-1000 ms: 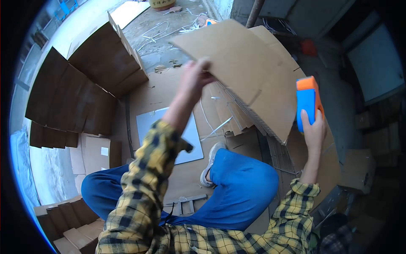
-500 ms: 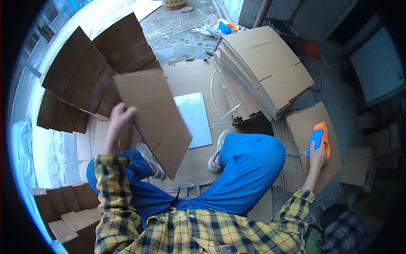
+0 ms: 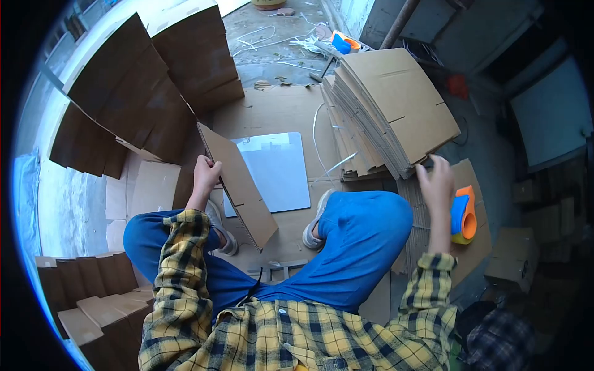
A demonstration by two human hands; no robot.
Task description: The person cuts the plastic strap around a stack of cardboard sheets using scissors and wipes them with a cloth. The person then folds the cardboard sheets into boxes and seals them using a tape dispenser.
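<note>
My left hand (image 3: 205, 177) is closed on the edge of a flat cardboard box blank (image 3: 241, 188), which stands tilted between my legs. Its lower corner is close to the floor. My right hand (image 3: 437, 176) is empty, fingers spread, near the front corner of a tall stack of flattened cardboard boxes (image 3: 402, 99). Beside that hand, a blue and orange tape dispenser (image 3: 459, 216) lies on a lower cardboard stack (image 3: 479, 247). Behind the held blank, a shiny white board (image 3: 284, 167) lies on the cardboard-covered floor.
Made-up cardboard boxes (image 3: 130, 93) are piled at the left, with more boxes (image 3: 93, 278) at the lower left. A second blue and orange dispenser (image 3: 343, 43) lies at the back near scattered white strapping. A closed carton (image 3: 512, 258) sits at the right.
My right hand has let go of the tape dispenser and moved up and left to the tall stack. My left hand has shifted right and slightly down, turning the cardboard blank more edge-on.
</note>
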